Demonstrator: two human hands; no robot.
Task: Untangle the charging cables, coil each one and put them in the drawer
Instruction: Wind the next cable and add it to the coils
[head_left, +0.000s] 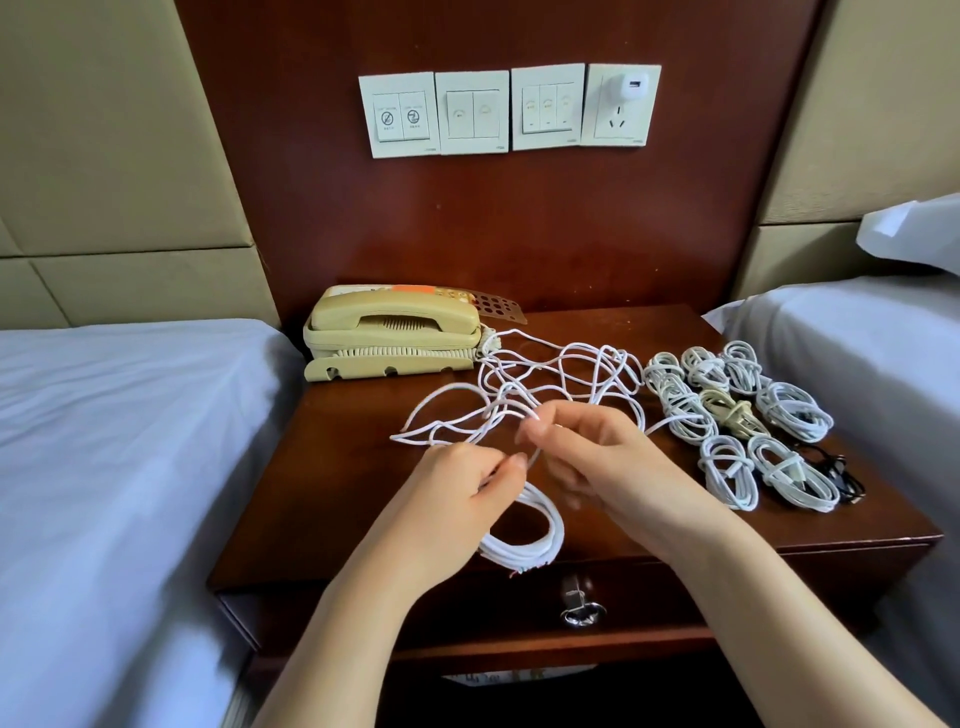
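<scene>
Hands meet above a dark red-brown wooden nightstand (332, 499) that stands between two beds with pale sheets. Your left hand (457, 493) is closed around a half-made coil of thin white charging cable (524, 540), several loops hanging from your fingers over the front edge. Your right hand (587, 457) pinches the free run of that same cable between thumb and forefinger, just beside the left.

Behind your hands, a loose tangle of white cable (545, 384) sprawls across the middle of the top, reaching back to a cream corded telephone (389, 332). To the right sit finished bundles of white cable (727, 415), each wrapped at the waist, with a small black cable (836, 473) at the edge. The drawer with a metal ring pull (582, 613) is shut below.

The cable looks light, limp and smooth, so it will likely slip and spring open if your grip loosens. Keep the loops clamped at one point with the left hand. Feed with the right, taking hold close to the coil, not far down the tangle. Pull gently; a hard tug would probably tighten the knots and could drag the neighbouring strands.
</scene>
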